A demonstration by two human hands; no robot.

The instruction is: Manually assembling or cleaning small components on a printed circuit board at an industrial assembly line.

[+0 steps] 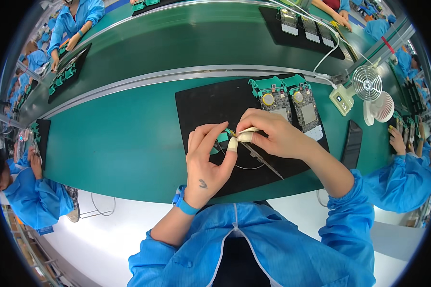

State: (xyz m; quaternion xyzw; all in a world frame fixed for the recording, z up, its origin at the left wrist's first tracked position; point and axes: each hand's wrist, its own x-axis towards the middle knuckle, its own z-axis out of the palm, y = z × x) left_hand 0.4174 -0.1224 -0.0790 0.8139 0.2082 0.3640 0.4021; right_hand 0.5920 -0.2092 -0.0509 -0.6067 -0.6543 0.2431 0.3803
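Observation:
Over a black mat [201, 107], both my hands meet around a circuit board [261, 158] that is tilted nearly edge-on, its long edge slanting down to the right. My left hand [206, 160] is closed at its upper corner, thumb and fingertips pinching beside a green plastic piece [222, 137]. Opposite, my right hand [268, 134] pinches the same end with thumb and index finger. Pale finger cots cover some fingertips. A thin light cable [246, 168] loops below the board. What sits exactly between the fingertips is mostly hidden.
Two circuit boards [307, 112] with green holders and round yellow parts lie at the mat's far right. Right of them are a dark phone [352, 143] and small fans [367, 83]. A metal rail [158, 72] borders the table's far side. Co-workers sit left and right.

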